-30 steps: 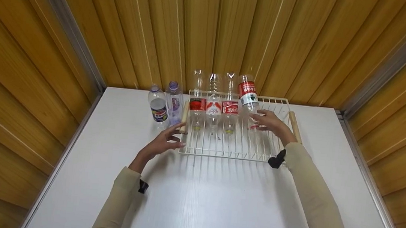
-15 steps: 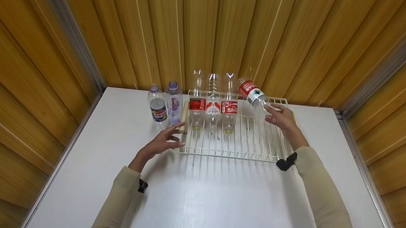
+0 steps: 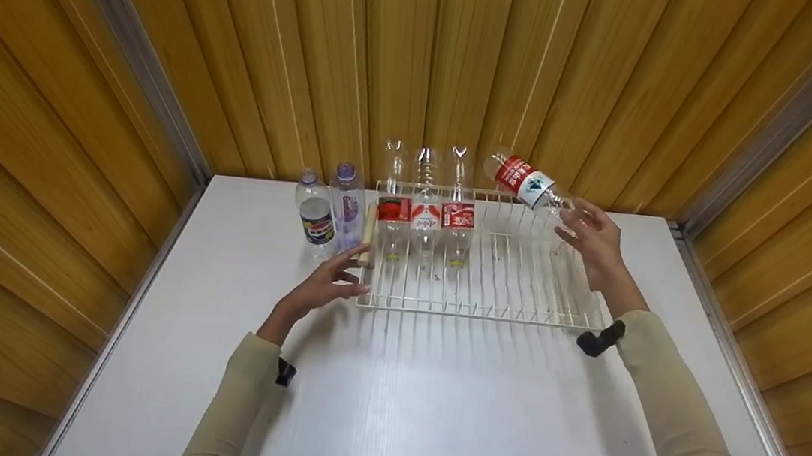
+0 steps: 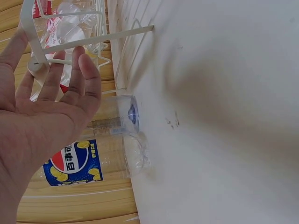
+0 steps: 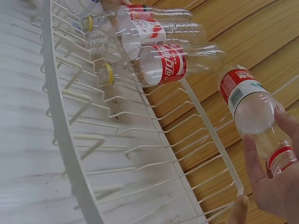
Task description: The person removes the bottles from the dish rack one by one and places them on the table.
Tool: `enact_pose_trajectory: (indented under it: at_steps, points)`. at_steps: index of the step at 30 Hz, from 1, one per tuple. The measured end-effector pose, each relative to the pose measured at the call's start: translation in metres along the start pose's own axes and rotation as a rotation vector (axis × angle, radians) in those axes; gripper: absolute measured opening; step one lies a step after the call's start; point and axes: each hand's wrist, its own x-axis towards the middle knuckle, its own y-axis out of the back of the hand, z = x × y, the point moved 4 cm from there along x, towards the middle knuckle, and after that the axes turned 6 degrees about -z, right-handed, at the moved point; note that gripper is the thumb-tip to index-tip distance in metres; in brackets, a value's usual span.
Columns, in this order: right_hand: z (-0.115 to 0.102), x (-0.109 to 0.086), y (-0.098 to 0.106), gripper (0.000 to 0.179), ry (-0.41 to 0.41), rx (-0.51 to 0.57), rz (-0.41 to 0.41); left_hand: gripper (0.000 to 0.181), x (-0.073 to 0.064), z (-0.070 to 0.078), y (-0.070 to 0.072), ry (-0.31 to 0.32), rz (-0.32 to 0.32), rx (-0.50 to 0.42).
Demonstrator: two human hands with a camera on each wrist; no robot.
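Loosely curved fingers of my left hand touch the wooden handle and front left corner of a white wire rack. My right hand grips a clear plastic bottle by its neck end, above the rack's right back part. This bottle has a red and white label and lies slanted, base up and to the left; a red band circles its neck in the right wrist view. Three clear bottles lie neck toward me in the rack: one red-labelled, one white-and-red-labelled, one red-labelled.
Left of the rack stand a blue-labelled bottle and a purple-capped bottle, both upright. A yellow slatted wall rises behind the white table. My right arm partly covers the rack's right end.
My right hand has lifted the bottle out of its place beside the other three and carried it right, tilting it. My left hand has stayed put.
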Motion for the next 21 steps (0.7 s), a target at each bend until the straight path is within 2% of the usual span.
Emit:
enact_pose_trajectory:
  at_steps: [4,10,13,21]
  points:
    - [-0.002,-0.008,0.004,0.066,0.018,0.011,-0.068,0.082,0.000,0.001,0.000,0.010,0.007,-0.007]
    - [-0.001,-0.028,0.005,0.067,0.027,-0.139,-0.183,0.083,-0.001,-0.001,0.000,0.047,0.017,-0.008]
    - [0.002,-0.037,0.003,0.063,0.044,-0.176,-0.259,0.083,-0.001,-0.003,0.000,0.060,0.021,-0.003]
    - [0.006,-0.056,-0.008,0.054,0.091,-0.333,-0.385,0.083,0.001,-0.002,0.000,0.019,0.010,-0.014]
